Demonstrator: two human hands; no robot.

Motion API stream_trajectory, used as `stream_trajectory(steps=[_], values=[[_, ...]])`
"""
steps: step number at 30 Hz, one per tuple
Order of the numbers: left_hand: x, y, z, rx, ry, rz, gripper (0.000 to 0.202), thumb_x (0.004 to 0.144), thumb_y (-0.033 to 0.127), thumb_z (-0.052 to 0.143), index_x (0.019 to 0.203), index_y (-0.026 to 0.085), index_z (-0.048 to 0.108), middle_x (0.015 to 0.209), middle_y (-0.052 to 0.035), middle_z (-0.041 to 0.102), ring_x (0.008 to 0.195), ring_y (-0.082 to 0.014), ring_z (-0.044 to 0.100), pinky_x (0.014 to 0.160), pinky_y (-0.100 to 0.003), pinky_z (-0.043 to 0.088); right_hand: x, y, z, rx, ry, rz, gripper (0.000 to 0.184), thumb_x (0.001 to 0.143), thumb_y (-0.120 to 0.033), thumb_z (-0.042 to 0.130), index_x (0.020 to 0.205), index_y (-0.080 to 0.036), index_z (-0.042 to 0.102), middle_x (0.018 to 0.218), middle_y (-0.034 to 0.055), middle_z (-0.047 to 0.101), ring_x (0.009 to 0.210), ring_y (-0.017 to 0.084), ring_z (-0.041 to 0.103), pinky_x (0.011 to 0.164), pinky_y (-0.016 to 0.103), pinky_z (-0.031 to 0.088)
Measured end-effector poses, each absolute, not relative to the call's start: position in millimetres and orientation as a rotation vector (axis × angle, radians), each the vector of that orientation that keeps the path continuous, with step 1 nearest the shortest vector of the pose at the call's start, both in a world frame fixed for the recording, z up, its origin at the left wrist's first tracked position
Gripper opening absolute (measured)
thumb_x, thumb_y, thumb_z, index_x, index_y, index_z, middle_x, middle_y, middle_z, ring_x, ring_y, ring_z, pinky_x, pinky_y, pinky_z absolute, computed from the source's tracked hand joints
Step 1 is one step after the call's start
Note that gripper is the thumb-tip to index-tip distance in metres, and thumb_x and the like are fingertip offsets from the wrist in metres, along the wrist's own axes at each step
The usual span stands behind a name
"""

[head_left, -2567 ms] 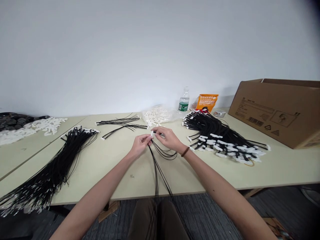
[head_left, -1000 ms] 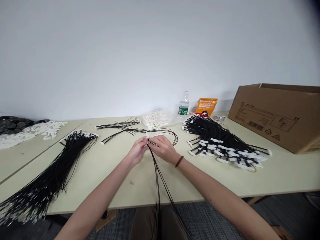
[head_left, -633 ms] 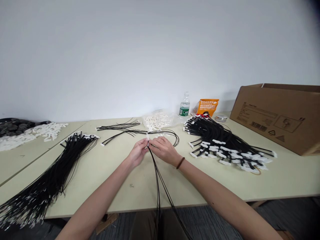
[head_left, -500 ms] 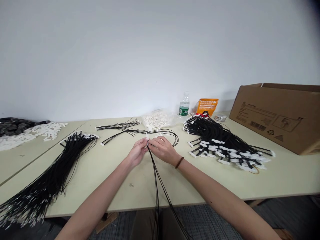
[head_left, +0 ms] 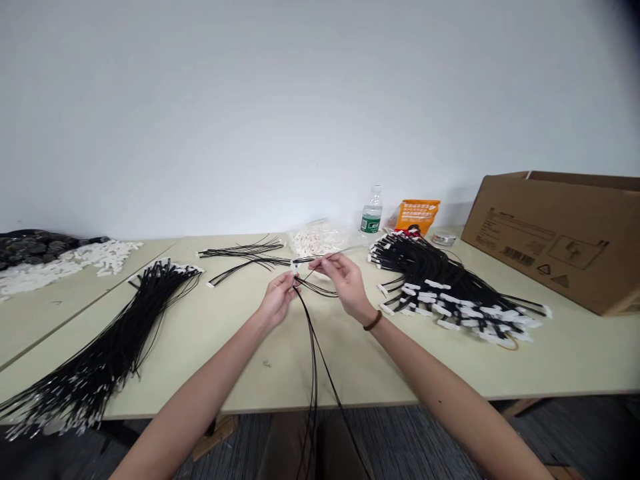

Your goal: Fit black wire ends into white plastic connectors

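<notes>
My left hand (head_left: 278, 299) pinches a thin bunch of black wires (head_left: 314, 360) that runs down off the table's front edge toward my lap. My right hand (head_left: 343, 280) is raised a little above the table and pinches one black wire near its small white connector end (head_left: 296, 263), drawing it up and to the right of the bunch. Both hands have their fingers closed on wire. Loops of the same wires lie on the table between my hands.
A long bundle of black wires (head_left: 107, 347) lies at the left, a pile with white connectors (head_left: 445, 287) at the right. A bag of white connectors (head_left: 317, 238), a water bottle (head_left: 371, 212), an orange packet (head_left: 416, 215) and a cardboard box (head_left: 560, 237) stand at the back.
My right hand has lifted and moved right, away from my left hand, pulling one wire out of the bunch. The left hand has stayed in place.
</notes>
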State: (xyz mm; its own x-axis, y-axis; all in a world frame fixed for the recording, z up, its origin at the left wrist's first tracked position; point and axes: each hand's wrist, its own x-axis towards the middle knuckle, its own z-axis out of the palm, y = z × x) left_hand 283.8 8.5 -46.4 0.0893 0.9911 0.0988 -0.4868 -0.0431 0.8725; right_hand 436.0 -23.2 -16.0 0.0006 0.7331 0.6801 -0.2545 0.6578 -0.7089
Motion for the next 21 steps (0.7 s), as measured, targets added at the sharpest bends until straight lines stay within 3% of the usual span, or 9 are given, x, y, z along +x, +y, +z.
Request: stream_trajectory(steps=[3,5,8,10,14,21], values=[[284.4,8.5,-45.0,0.91,0.742,1.411,0.021,0.059,0.027,0.074,0.071,0.013,0.065,0.073,-0.0016,0.058,0.067,-0.0076,0.049,0.063,-0.022,0.04,450.9,-17.0,-3.9,-0.364,-1.057,0.981,0.017,0.076,-0.035,0.063,0.079,-0.02,0.057,0.076,-0.001,0.062,0.065,0.009,0.058,0.067,0.027,0.05],[284.7,8.4,-44.5,0.909,0.748,1.429,0.02,0.06,0.026,0.074,0.071,0.012,0.065,0.073,-0.0014,0.058,0.067,-0.0075,0.049,0.063,-0.022,0.04,462.7,-11.1,1.0,-0.38,-0.926,0.898,0.019,0.071,-0.035,0.067,0.078,-0.019,0.059,0.073,-0.0021,0.059,0.056,0.005,0.05,0.053,0.019,0.044],[285.1,9.1,-45.0,0.911,0.755,1.433,0.018,0.061,0.025,0.073,0.071,0.012,0.065,0.073,-0.0015,0.058,0.066,-0.0074,0.049,0.063,-0.022,0.039,474.1,-7.4,2.8,-0.541,-0.939,0.618,0.021,0.074,-0.037,0.063,0.088,-0.02,0.064,0.076,-0.0009,0.058,0.048,0.004,0.038,0.042,0.019,0.031],[285.5,10.0,-46.1,0.914,0.742,1.423,0.017,0.063,0.024,0.071,0.072,0.011,0.065,0.072,-0.0014,0.058,0.065,-0.007,0.049,0.063,-0.021,0.038,474.1,-10.8,1.3,-0.654,-1.106,0.317,0.02,0.078,-0.035,0.06,0.09,-0.02,0.066,0.075,0.0005,0.057,0.051,0.006,0.039,0.044,0.021,0.031],[285.6,11.3,-47.4,0.916,0.682,1.412,0.016,0.064,0.023,0.07,0.073,0.011,0.065,0.069,-0.001,0.057,0.063,-0.0066,0.048,0.064,-0.021,0.038,462.8,-22.8,-4.2,-0.682,-1.544,-0.173,0.014,0.081,-0.028,0.059,0.077,-0.019,0.068,0.065,0.0021,0.055,0.061,0.012,0.048,0.057,0.027,0.039],[284.8,9.6,-45.0,0.933,0.626,1.411,0.012,0.066,0.021,0.068,0.073,0.011,0.064,0.071,-0.0013,0.057,0.065,-0.0067,0.049,0.066,-0.021,0.039,458.1,-25.6,-8.9,-0.682,-1.773,-0.373,0.011,0.082,-0.024,0.056,0.075,-0.019,0.063,0.068,0.003,0.054,0.068,0.015,0.048,0.063,0.029,0.04]])
